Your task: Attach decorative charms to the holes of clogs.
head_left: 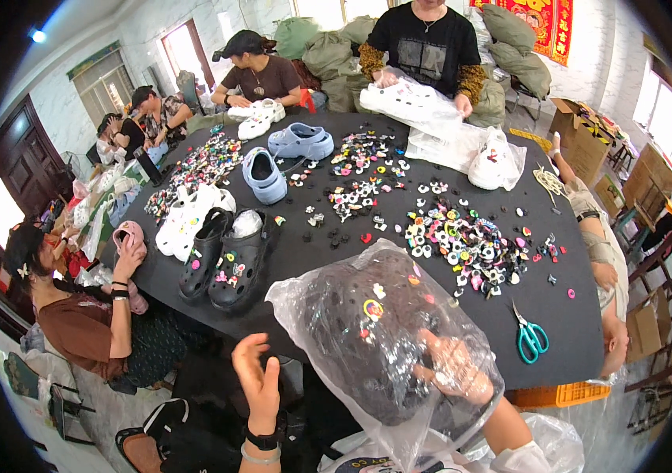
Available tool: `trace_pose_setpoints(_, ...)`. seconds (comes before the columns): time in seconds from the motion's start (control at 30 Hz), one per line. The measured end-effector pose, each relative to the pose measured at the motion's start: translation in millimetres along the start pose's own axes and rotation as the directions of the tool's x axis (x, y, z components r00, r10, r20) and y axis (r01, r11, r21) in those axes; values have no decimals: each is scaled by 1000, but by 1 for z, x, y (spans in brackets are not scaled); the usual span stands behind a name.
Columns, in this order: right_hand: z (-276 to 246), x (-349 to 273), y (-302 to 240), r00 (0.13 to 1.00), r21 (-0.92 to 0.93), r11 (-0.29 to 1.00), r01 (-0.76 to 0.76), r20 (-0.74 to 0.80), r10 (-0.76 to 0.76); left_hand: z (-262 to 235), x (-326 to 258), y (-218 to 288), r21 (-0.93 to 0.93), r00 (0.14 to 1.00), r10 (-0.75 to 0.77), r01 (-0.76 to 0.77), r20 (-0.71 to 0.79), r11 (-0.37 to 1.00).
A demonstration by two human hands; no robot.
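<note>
I see the left hand (258, 377) empty, fingers released, left of the clear bag (422, 410). Dark clogs (344, 288) sit inside it at the table's (560, 347) near edge; the right hand (460, 370) is in there too, but through glare I can't tell whether its fingers grasp them.

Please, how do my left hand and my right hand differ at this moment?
The left hand is outside the clear bag; the right hand shows through its plastic. The left hand is open and holds nothing; the right hand is against the dark footwear in the bag, though glare hides its exact grip. Both hands are bare.
</note>
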State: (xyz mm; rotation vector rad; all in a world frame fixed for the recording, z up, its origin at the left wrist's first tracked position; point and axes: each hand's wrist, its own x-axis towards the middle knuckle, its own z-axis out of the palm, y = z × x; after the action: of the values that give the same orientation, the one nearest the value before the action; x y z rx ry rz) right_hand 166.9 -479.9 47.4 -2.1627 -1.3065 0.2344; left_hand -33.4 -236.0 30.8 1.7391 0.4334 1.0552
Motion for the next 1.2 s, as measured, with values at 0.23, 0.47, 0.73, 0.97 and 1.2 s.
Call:
trace_pose_setpoints(0.23, -11, -12, -38, 989, -21, 1000, -23, 145, 26, 12, -31, -44, 64, 859, -210, 204, 467, 977)
trace_pose_setpoints(0.47, -18, -40, -59, 986, -95, 993, 77, 152, -62, 10, 2, -26, -428, 895, -301, 426, 331, 797)
trace_pose_setpoints(0.73, 5, -63, -42, 993, -103, 992, 67, -88, -76, 29, 28, -11, -616, 838, -363, 546, 408, 568)
trace_pose_setpoints(0.97, 1, -55, -32, 980, -193, 981, 20, -191, -58, 27, 40, -30, -672, 896, -395, 420, 202, 610)
trace_pose_setpoints(1.2, -2, -48, -12, 933, -359, 926, 115, -281, -225, 36, 30, 26, -601, 933, -233, 355, 274, 716)
